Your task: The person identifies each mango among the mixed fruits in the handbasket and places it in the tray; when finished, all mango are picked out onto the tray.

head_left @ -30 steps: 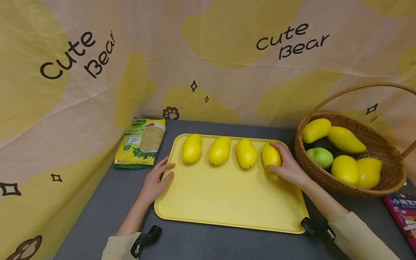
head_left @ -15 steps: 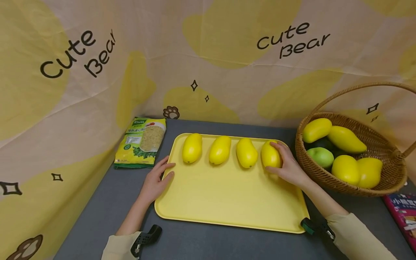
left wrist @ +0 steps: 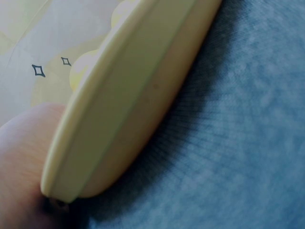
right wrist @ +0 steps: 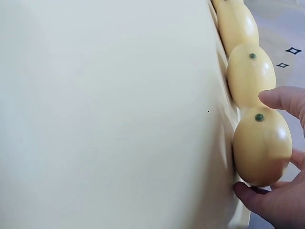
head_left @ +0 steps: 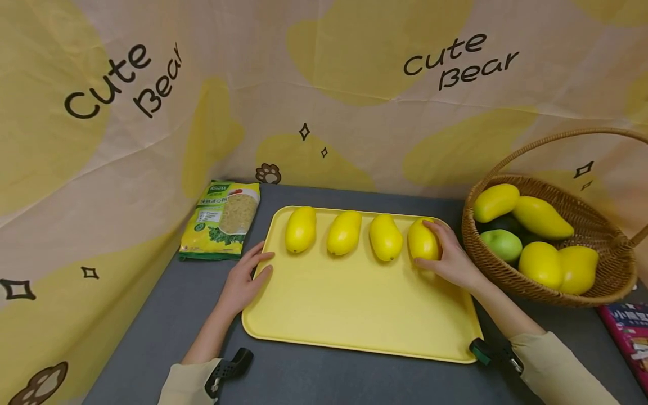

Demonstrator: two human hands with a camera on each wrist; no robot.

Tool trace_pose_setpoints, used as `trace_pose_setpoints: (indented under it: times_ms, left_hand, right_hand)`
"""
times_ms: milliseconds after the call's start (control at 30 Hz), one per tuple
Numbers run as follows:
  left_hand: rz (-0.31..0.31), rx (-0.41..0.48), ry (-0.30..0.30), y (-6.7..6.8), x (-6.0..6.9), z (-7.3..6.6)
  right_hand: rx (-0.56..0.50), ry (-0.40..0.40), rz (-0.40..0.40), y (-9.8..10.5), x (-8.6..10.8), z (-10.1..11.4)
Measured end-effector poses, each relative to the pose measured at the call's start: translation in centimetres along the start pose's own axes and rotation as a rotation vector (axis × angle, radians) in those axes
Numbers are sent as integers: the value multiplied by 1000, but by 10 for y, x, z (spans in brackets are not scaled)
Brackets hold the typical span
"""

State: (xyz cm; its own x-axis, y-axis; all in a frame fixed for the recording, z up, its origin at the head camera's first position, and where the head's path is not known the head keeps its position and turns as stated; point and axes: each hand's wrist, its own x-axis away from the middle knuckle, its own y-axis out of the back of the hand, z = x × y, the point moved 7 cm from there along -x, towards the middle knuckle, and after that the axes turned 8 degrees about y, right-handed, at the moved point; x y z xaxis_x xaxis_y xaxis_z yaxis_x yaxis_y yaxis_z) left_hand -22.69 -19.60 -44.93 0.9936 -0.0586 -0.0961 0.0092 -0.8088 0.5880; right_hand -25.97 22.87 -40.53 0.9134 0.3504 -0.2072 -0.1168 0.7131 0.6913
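In the head view, several yellow mangoes stand in a row along the far side of a yellow tray [head_left: 354, 304]; the leftmost mango [head_left: 301, 229] is near its back left corner. My right hand [head_left: 450, 256] has its fingers and thumb curled round the rightmost mango [head_left: 422, 241], which rests on the tray. The right wrist view shows that mango [right wrist: 262, 148] with a dark green stem dot. My left hand [head_left: 246, 281] rests on the tray's left edge, thumb and fingertips over the rim. The left wrist view catches the tray's side [left wrist: 119, 109] and part of that hand.
A wicker basket [head_left: 536, 298] with a tall handle stands to the right, holding mangoes and a green fruit [head_left: 501, 246]. Behind the tray's left side lies a green and yellow Knorr packet [head_left: 220, 222]. A pink package [head_left: 628, 332] is at the right edge. Printed cloth hangs behind.
The hands, tray and mangoes hold their places. Only the head view has shifted very slightly.
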Motion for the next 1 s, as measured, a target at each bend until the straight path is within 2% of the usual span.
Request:
trace_pose_setpoints:
  times_ms: [533, 733, 867, 1000]
  left_hand:
    - [4, 16, 11, -1, -1, 0]
    - [-8, 11, -4, -1, -1, 0]
    - [-10, 9, -5, -1, -1, 0]
    - [-3, 2, 10, -1, -1, 1]
  right_hand:
    - [21, -21, 4, 1, 3, 0]
    - [49, -33, -1, 3, 7, 2]
    - [77, -4, -1, 4, 12, 10]
    - [120, 63, -9, 6, 18, 26]
